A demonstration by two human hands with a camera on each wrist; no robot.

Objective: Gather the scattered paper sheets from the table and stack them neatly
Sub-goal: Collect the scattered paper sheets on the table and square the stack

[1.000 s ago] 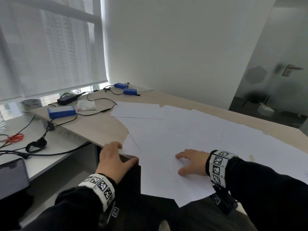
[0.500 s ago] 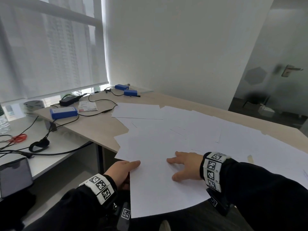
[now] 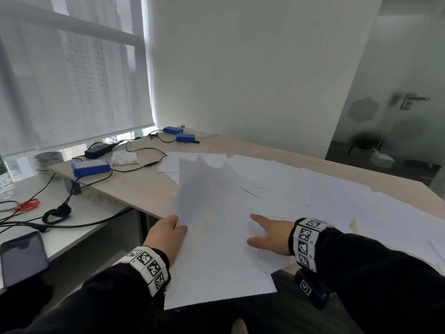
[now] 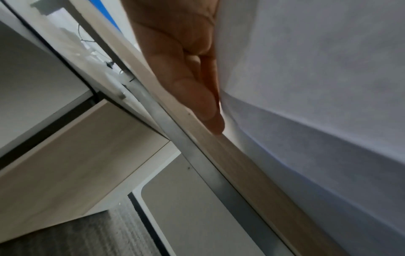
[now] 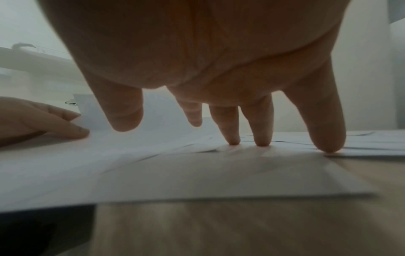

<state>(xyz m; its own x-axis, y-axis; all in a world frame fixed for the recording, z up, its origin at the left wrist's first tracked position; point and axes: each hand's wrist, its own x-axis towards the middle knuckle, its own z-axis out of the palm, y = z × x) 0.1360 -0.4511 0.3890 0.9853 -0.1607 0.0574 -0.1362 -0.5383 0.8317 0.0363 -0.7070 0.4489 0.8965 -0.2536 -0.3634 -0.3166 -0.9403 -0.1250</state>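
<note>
Paper sheets (image 3: 277,186) overlap across the table (image 3: 144,189); several overhang its near edge. Left hand (image 3: 166,235) pinches the overhanging sheets' left edge. Right hand (image 3: 269,235) presses them, fingers spread.

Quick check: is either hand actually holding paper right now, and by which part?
The left hand pinches the lifted sheets at their left edge, thumb on top, fingers beneath. The right hand holds nothing; its straight fingertips press the sheets down.
</note>
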